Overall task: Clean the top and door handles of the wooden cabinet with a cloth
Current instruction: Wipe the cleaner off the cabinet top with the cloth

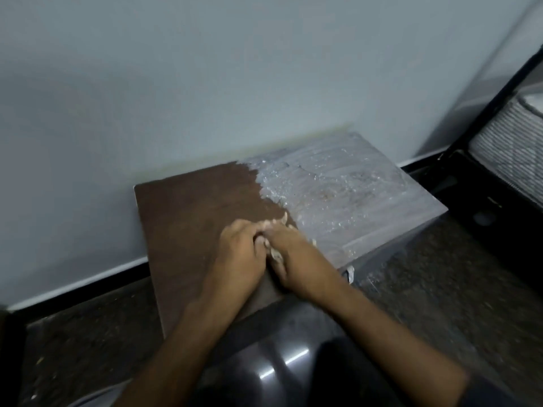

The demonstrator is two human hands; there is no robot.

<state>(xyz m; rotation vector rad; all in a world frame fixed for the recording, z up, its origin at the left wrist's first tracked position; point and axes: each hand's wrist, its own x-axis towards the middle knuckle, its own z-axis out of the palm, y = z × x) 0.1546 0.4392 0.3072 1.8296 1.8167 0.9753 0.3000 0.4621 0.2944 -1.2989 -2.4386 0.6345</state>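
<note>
The wooden cabinet top (191, 218) lies below me against the wall. Its left half is dark brown; its right half (352, 195) looks grey and shiny with wet streaks. My left hand (241, 254) and my right hand (296, 257) sit side by side near the front middle of the top, at the border of the two halves. Both have their fingers curled over a pale cloth (276, 254). Only small bits of the cloth show between the hands and at the fingertips. The door handles are out of sight.
A pale grey wall (205, 83) with a black skirting (88, 284) runs behind the cabinet. Speckled floor (440, 274) surrounds it. A black frame with a ribbed white thing (511, 136) stands at the right. A glossy dark object (279, 368) is below my arms.
</note>
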